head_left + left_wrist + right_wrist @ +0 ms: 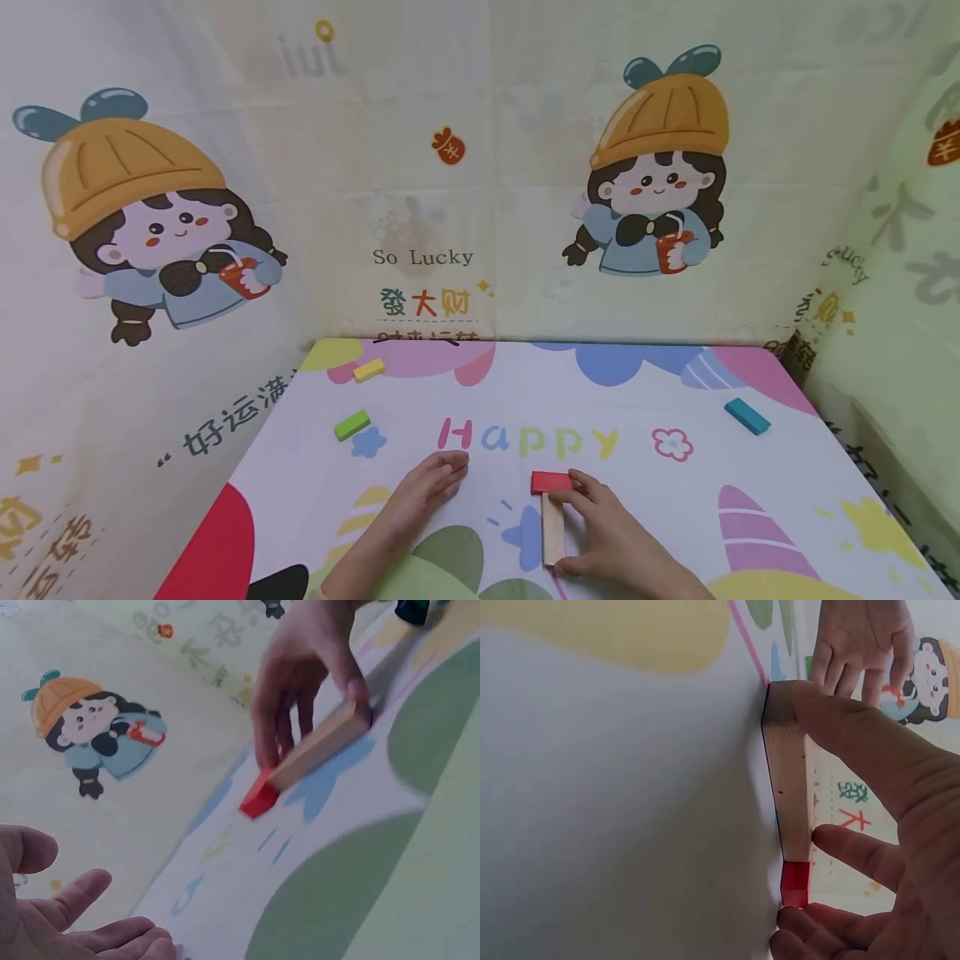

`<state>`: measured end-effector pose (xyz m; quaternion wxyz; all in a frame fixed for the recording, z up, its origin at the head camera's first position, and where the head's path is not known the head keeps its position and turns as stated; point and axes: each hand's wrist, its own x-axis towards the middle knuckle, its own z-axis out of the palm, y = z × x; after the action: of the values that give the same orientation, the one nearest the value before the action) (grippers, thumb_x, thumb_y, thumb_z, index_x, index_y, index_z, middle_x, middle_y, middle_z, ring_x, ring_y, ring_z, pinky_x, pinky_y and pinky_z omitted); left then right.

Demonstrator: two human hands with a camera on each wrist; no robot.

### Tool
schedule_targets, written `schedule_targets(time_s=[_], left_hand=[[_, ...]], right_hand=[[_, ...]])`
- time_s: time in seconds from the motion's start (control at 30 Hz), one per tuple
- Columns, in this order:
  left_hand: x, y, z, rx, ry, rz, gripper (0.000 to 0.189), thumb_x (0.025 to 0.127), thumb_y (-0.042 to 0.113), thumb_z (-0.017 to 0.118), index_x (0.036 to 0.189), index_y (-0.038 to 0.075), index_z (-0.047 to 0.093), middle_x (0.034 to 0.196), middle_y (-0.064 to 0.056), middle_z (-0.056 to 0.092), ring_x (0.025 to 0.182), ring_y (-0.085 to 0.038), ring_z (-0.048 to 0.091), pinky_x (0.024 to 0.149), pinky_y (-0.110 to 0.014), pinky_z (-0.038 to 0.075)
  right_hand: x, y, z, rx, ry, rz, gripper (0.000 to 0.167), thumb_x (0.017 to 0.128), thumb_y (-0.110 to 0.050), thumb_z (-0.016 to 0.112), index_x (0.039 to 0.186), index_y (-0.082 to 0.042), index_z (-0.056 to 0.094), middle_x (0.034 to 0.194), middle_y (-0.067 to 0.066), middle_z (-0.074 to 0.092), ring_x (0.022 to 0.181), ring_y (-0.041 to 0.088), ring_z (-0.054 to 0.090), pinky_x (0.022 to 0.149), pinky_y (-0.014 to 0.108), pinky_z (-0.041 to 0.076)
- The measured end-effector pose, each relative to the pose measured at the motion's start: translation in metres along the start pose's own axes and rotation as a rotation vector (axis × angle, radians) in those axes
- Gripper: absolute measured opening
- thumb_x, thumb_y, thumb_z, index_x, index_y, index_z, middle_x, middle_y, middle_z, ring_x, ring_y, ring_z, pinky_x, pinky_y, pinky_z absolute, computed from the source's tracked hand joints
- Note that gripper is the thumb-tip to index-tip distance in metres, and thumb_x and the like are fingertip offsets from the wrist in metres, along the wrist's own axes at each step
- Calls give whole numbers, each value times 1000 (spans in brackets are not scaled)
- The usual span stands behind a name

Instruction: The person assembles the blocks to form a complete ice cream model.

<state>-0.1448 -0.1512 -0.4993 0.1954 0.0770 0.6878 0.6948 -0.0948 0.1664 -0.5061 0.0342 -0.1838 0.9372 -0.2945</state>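
My right hand (611,533) pinches a plain wooden block (552,530) lengthwise. Its thumb presses the near end, and the index finger is at the far end. Across that far end lies a red block (551,482), making a T shape in the head view; other fingertips of the same hand touch it. In the right wrist view the wooden block (789,787) lies low along the tabletop, with the red block (795,883) at its end. To the left, my left hand (433,485) holds nothing, fingers extended and palm turned toward the blocks.
A green block (352,425) and a yellow block (369,370) lie on the table's far left. Over at the right sits a blue block (747,416). The printed tabletop (637,500) ends at the back against a cartoon-patterned cloth (525,208).
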Motion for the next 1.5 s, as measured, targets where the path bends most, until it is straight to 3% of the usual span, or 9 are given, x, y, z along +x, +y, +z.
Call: schedule_targets(time_s=[0.27,0.37,0.47,0.6,0.73,0.8,0.9,1.07,1.5], left_hand=[[-2,-1,-44,716,315,162,31,106,18,57,134,7,62,155,-21,48,148,-44,39,119,-63,34],[-1,-3,-44,889,347,238,25,103,16,61,125,6,66,143,-17,58,138,-41,50,113,-61,41],[-1,-3,-23,1033,271,308,23,98,19,67,119,7,69,126,-8,65,120,-30,59,103,-51,51],[-4,1,26,1194,37,336,34,94,36,74,121,15,70,119,4,66,108,-14,59,96,-34,56],[0,0,74,1275,-145,403,50,91,52,74,128,21,68,125,6,65,110,-9,58,93,-24,55],[3,-3,92,1311,-168,449,56,89,57,73,132,22,65,129,5,63,113,-10,57,91,-23,55],[6,-7,109,1367,-164,475,65,87,62,73,137,23,61,135,1,58,116,-13,54,88,-25,55],[10,-8,117,1422,-143,468,65,86,59,77,136,22,61,140,-4,54,118,-16,52,90,-28,55],[16,-12,108,1286,-194,467,56,87,47,81,134,23,62,145,-1,51,122,-13,52,101,-22,53]], right_hand=[[2,0,-1,-19,-2,21,73,68,-46,94,132,-23,66,152,13,49,134,35,50,100,54,55],[1,2,-3,-12,12,8,71,72,-54,90,130,-22,66,150,14,51,133,36,51,100,56,54],[4,3,-4,23,61,25,56,81,-51,84,126,-22,67,148,13,55,133,37,54,104,58,51],[15,4,-2,62,151,63,28,93,-29,78,119,-21,71,136,4,64,126,28,61,106,53,51],[27,5,-2,40,234,122,27,88,-11,80,112,-19,74,114,-2,70,99,14,67,87,38,58],[31,6,-2,30,250,156,27,85,-8,81,109,-18,75,105,-2,70,88,10,64,76,32,57],[36,6,-1,20,236,191,24,84,-8,82,105,-16,75,97,-2,69,84,9,63,71,31,55],[42,7,3,5,226,208,20,83,-11,83,101,-15,75,90,-3,67,80,10,61,70,33,54],[51,2,-5,77,222,235,19,82,-11,84,97,-15,73,87,-5,69,73,10,53,64,27,46]])
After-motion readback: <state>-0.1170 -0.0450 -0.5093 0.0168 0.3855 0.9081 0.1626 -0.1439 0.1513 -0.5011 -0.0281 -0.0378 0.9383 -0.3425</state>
